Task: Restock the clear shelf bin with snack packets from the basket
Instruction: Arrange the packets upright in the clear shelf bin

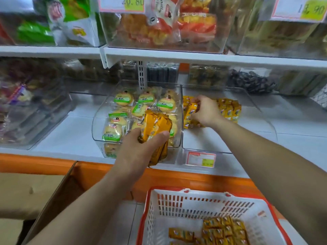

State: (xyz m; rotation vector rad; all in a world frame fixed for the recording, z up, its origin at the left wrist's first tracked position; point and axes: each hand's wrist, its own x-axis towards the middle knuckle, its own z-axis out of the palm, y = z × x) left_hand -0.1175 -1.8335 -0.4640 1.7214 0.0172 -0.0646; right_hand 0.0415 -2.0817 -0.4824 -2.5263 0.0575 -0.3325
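My left hand [139, 149] grips a stack of orange snack packets [155, 128] in front of the shelf. My right hand [206, 110] reaches into the clear shelf bin [230, 138] and pinches orange packets [190, 107] at the bin's left side. More orange packets [229, 107] stand at the back of that bin. The white basket with a red rim [177, 202] sits below at the bottom right, with several orange packets [223, 230] lying in it.
A second clear bin [99, 124] to the left holds round cakes in green-labelled wrappers. Bins of other snacks fill the upper shelf and both sides. A brown cardboard box [26, 193] stands at the lower left. An orange ledge [177, 177] runs under the shelf.
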